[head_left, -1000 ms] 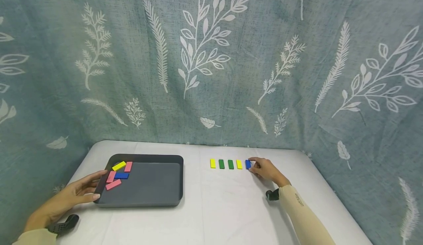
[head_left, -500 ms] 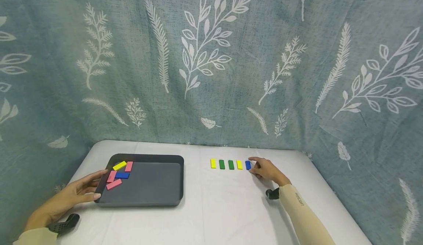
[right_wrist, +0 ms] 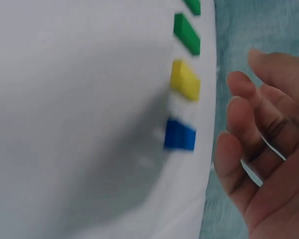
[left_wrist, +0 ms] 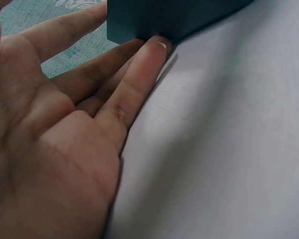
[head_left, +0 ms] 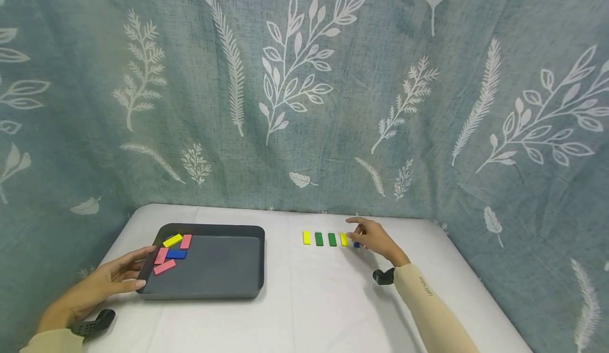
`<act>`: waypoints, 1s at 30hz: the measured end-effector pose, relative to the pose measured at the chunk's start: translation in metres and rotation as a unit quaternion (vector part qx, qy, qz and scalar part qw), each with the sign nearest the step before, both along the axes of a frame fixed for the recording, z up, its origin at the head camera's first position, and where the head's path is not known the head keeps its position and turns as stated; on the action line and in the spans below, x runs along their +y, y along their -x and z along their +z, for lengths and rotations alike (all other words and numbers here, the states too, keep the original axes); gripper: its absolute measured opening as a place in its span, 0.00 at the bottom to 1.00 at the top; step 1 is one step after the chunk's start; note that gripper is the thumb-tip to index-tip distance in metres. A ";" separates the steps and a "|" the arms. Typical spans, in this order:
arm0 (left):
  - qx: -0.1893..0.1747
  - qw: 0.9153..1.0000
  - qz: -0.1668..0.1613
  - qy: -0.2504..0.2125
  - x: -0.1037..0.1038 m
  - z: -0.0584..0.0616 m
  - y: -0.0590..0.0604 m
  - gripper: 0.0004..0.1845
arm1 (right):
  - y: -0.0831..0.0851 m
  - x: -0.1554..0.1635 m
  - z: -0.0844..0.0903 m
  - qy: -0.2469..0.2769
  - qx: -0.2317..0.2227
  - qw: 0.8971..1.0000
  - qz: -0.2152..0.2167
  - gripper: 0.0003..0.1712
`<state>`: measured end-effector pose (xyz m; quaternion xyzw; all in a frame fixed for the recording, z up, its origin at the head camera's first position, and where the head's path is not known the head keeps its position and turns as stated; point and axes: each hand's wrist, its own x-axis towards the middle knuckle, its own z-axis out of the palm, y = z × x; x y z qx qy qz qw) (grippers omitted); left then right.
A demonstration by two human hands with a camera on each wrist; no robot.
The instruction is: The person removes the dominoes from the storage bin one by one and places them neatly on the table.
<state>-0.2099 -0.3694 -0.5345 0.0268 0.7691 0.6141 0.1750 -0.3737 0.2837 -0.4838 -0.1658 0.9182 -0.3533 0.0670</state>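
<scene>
The blue block [right_wrist: 180, 134] lay flat on the table [head_left: 323, 300] at the right end of the row, just beside the yellow block [right_wrist: 185, 79], its long axis crossing the row, while the right hand [head_left: 376, 238], nearer, hovered above it with spread, empty grip.

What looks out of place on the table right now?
Little stands out. The row of yellow and green blocks is even, with the blue block at its right end by the right hand. Only the blocks in the tray look untidy: heaped askew in its far left corner, by the left hand.
</scene>
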 end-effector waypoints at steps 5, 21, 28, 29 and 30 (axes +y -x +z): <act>-0.009 1.000 0.005 0.007 0.001 0.001 -0.001 0.46 | 0.000 -0.025 0.004 0.014 0.004 1.000 0.020 0.28; 0.002 0.999 -0.017 -0.036 -0.005 -0.004 -0.001 0.44 | 0.003 -0.105 0.019 0.052 0.009 0.996 0.076 0.25; 0.003 0.999 -0.025 -0.043 -0.006 -0.005 -0.001 0.42 | 0.006 -0.140 0.022 0.057 0.004 0.994 0.098 0.25; 0.003 0.999 -0.025 -0.044 -0.006 -0.006 0.000 0.42 | 0.006 -0.145 0.023 0.057 0.006 0.993 0.101 0.25; 0.001 0.999 -0.024 -0.044 -0.006 -0.006 0.000 0.42 | 0.006 -0.150 0.023 0.056 0.008 0.993 0.105 0.25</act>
